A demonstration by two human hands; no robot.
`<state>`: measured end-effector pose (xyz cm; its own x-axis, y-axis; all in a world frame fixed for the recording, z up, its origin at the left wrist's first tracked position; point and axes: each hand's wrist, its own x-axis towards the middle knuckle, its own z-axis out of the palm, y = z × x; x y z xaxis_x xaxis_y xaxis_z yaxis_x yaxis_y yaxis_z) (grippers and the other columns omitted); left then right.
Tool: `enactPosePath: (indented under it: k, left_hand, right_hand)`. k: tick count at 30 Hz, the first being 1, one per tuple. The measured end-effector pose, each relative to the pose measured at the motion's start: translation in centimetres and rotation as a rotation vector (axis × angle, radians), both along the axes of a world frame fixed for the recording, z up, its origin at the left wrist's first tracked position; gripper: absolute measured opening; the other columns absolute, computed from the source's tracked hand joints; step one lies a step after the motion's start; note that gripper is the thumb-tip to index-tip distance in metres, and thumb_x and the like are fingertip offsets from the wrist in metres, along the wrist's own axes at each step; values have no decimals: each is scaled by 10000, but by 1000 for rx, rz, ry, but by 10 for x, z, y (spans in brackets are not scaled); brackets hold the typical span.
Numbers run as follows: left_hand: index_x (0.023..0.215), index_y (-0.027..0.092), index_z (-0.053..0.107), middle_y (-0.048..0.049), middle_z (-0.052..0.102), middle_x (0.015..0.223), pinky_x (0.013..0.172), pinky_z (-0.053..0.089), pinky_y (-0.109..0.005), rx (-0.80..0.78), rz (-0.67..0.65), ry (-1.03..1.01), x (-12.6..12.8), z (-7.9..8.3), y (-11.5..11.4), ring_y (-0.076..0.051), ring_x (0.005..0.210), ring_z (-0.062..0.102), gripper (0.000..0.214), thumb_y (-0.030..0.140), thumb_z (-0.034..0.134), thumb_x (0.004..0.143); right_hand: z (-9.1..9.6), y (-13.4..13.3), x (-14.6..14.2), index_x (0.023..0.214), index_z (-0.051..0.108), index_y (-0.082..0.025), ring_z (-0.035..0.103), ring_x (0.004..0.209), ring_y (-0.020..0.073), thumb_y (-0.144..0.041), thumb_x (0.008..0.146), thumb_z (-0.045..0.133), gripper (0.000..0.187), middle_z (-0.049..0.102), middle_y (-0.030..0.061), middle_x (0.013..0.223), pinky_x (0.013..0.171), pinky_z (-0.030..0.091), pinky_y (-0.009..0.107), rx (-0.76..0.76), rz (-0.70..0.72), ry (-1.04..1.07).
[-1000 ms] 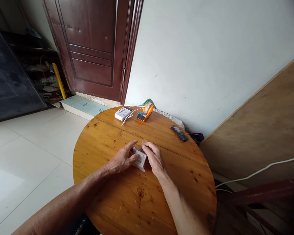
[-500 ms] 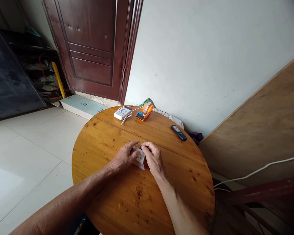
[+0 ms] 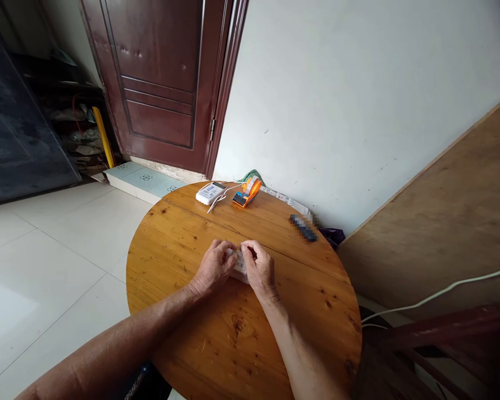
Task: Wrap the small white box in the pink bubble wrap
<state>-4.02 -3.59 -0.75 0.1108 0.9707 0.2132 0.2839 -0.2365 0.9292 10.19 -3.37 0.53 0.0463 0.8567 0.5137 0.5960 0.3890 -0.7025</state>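
A small whitish pack (image 3: 240,269), seemingly in clear wrapping, lies between my hands over the middle of the round wooden table. Fingers and thumb of my left hand (image 3: 215,265) close on its left side and cover much of it. At its far right corner, the thumb and fingertips of my right hand (image 3: 259,268) are pinched together. Whether they grip the wrapping or the pack's edge is too small to make out. Print on the pack cannot be read.
Toward the far edge of the table (image 3: 183,233) sit a white device (image 3: 209,193) with a white cord and an orange tape dispenser (image 3: 247,192). A dark, blurred-out object (image 3: 303,228) lies at the right. Behind are a wall and a brown door (image 3: 158,122).
The clear flap hanging at the pack's near side shows less now, and the pack appears slightly turned. My right fingertips stay pinched near its corner. The view has shifted slightly.
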Motion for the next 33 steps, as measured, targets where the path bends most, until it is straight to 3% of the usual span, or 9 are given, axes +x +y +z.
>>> enactPosePath:
  k: [7, 13, 21, 28, 33]
  left_hand:
    - [1006, 149, 647, -19, 613, 819, 661, 449, -228, -157, -162, -137, -10, 0, 7, -130, 719, 570, 221, 194, 559, 807]
    - [951, 150, 640, 0, 599, 744, 611, 408, -212, -195, -146, -173, -8, -1, 9, -115, 658, 537, 202, 271, 597, 796]
    - [932, 148, 647, -27, 633, 822, 648, 449, -232, -168, -113, -199, -5, -7, 12, -137, 723, 585, 195, 270, 637, 780]
    - [929, 144, 671, -20, 635, 808, 661, 464, -226, -157, -106, -136, -6, -1, 11, -132, 734, 587, 172, 167, 574, 788]
    - [916, 140, 663, -23, 624, 795, 647, 456, -227, -153, -107, -147, -7, 1, 10, -134, 721, 579, 148, 206, 586, 808]
  right_hand:
    - [0, -5, 6, 820, 625, -217, 642, 688, 152, -302, 887, 496, 168, 694, 7, 756, 668, 485, 227, -19, 41, 29]
    - [8, -11, 5, 823, 650, -219, 656, 712, 150, -281, 886, 488, 185, 714, 8, 785, 676, 494, 225, -47, 120, 2]
    - [19, -10, 18, 821, 695, -239, 698, 896, 195, -215, 887, 499, 209, 749, 53, 932, 836, 517, 315, 33, 280, -187]
    - [23, -12, 26, 902, 724, -233, 683, 944, 206, -166, 862, 564, 178, 748, 56, 1022, 876, 471, 360, 159, 286, -438]
    - [23, -13, 27, 870, 721, -239, 674, 962, 208, -165, 860, 580, 159, 735, 58, 1076, 882, 468, 361, 199, 267, -499]
